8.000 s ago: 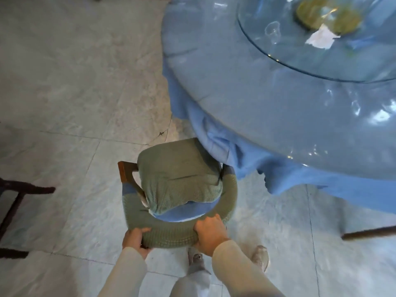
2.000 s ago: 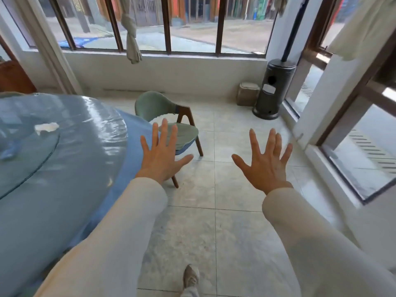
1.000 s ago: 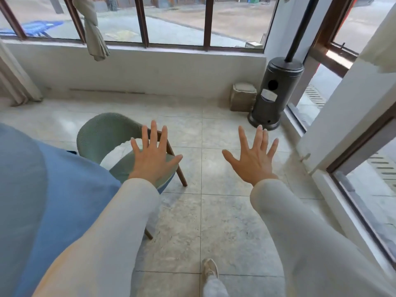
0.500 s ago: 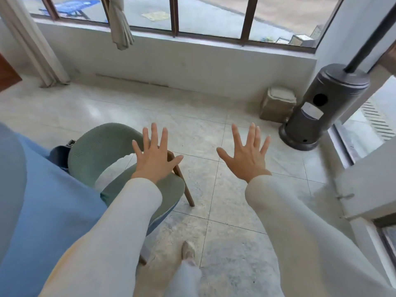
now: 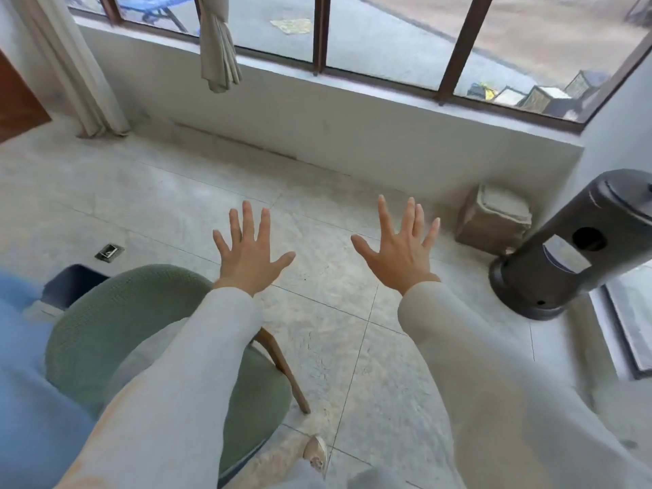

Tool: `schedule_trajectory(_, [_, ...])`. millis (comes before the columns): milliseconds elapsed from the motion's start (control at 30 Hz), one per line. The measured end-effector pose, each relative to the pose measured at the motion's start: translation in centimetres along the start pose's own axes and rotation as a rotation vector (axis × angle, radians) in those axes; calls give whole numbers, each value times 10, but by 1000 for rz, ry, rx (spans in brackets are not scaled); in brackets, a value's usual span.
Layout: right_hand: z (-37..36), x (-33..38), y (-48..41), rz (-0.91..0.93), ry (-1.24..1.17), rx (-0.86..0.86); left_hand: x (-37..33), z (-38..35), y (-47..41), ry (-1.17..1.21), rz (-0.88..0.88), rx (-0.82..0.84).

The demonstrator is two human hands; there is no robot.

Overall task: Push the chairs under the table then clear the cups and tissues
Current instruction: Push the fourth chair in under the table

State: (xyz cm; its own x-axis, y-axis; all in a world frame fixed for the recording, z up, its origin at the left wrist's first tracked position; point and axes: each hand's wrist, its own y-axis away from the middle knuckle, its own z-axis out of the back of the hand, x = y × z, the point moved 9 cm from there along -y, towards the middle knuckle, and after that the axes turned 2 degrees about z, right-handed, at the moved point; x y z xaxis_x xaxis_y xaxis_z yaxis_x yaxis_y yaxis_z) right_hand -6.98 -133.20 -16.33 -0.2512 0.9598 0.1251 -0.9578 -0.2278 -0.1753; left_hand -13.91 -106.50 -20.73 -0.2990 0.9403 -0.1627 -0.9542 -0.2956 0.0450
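1. The pale tiled floor (image 5: 169, 192) fills most of the view and runs to a low wall under a dark-framed window (image 5: 319, 30).
2. The table's blue cloth (image 5: 24, 400) hangs along the left edge.
3. The green chair (image 5: 98, 330) stands just beside that cloth. Its rounded back and seat show clear of the cloth, and one wooden leg (image 5: 282, 368) slants out to the right.
4. A dark grey cylindrical heater (image 5: 571, 248) stands on the floor at right, near the window corner.
5. A beige block (image 5: 494, 220) sits just left of the heater, against the wall.
6. The left hand (image 5: 248, 261) is held out flat with fingers spread wide and grips nothing. Its sleeve crosses above the chair.
7. The right hand (image 5: 400, 257) is spread the same way over bare floor, also holding nothing.
8. A light shoe (image 5: 315, 450) shows at the bottom, near the chair leg.
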Motion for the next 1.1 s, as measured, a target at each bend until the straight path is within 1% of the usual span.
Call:
schedule_trajectory(200, [-31,4,-121,109,12,37,4,-13,-90,49,125,8])
schedule_trajectory(400, [-78,35,-248,321,27,87,31,-47,-158,86,337,5])
schedule_trajectory(533, [-101,84,-323,552,78,139,58,-52,-184,151,552,-11])
schedule_trajectory(667, [-114,156,-366,780,54,179,86,-51,-176,233,772,-50])
schedule_trajectory(767, [-124,230,-367,927,-15,233,113,-57,-147,259,927,-67])
schedule_trajectory(833, [-134,286,-351,1064,-43,260,137,-65,-118,291,1072,-83])
schedule_trajectory(967, [-162,395,-288,1328,-97,349,176,-87,-57,298,1315,-82])
schedule_trajectory(1100, [-197,482,-206,1598,-57,443,208,-115,-2,393,1553,-125])
